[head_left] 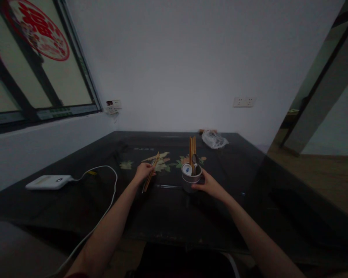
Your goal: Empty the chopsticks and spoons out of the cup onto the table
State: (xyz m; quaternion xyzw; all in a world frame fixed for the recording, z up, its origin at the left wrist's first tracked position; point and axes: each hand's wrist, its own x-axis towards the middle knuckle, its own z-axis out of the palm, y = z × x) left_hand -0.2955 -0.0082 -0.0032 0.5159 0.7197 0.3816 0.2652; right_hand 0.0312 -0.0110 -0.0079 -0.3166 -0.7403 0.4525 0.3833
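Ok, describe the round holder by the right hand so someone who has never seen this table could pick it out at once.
Start at the dark table with its leaf pattern; near the middle, the right hand grips a small metal cup. It holds upright wooden chopsticks and a spoon, unlike the crumpled plastic bag behind it or the flat white box far left.

Dim, murky room lit weakly from the window (pixel 31 77) at left; wide-angle bending at edges.
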